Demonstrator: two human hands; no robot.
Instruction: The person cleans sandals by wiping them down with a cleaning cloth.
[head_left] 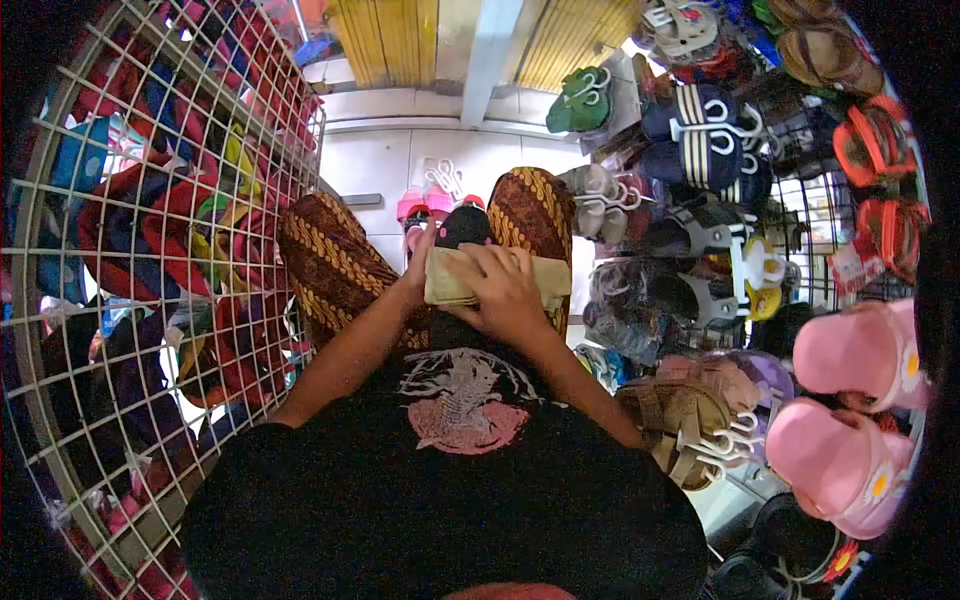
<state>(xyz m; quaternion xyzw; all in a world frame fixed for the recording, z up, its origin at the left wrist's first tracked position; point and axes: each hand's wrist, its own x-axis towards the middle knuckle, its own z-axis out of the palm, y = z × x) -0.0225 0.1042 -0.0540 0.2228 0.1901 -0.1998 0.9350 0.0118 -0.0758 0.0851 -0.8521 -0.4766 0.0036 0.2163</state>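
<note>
A folded beige cloth (pixel 450 283) lies over my lap between my knees, which are covered in brown patterned fabric. My right hand (pixel 505 290) presses on top of the cloth with its fingers spread over it. My left hand (pixel 422 262) grips the cloth's left edge, thumb up beside a small black object (pixel 463 226) that sits just beyond the cloth. Most of my left hand is hidden behind the cloth.
A white wire grid rack (pixel 120 300) hung with red and dark sandals stands close on the left. On the right hang many sandals on white hangers, with pink clogs (pixel 850 400) nearest. A white tiled floor (pixel 390 170) and pink sandals (pixel 425 205) lie ahead.
</note>
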